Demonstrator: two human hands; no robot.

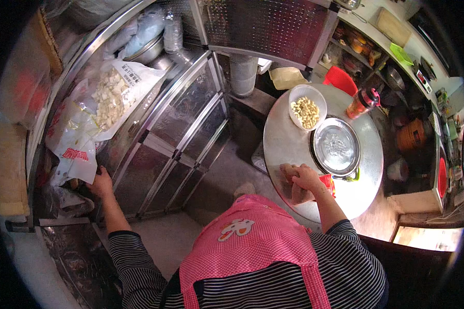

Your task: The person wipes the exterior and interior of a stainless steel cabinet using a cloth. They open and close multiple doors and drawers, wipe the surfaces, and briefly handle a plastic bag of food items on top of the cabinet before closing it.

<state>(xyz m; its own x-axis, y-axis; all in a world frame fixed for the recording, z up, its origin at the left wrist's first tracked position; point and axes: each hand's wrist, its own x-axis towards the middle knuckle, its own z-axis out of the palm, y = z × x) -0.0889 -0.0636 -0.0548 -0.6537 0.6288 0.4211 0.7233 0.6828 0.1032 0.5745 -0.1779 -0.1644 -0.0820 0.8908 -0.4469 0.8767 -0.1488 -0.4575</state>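
My left hand [101, 184] reaches into the shelf at left, at the lower edge of a white printed plastic bag [75, 152]; its fingertips are partly hidden. Above it lies another plastic bag [114, 96] filled with pale diced pieces. My right hand [306, 177] is at the left edge of a round metal table [286, 143], fingers bent downward; whether it grips anything is unclear. Beside its wrist lies a red packet [328, 181]. Farther back on the table are a translucent bowl of pale curved pieces [305, 112] and a round metal lid or tray [336, 145].
A bottle with a dark and pink cap [363, 103] and a red plastic item [340, 80] are at the table's far side. A metal-framed cabinet [178, 143] borders the left shelf. Kitchen shelving [375, 69] with pots lies right. A metal bowl [149, 52] sits behind the bags.
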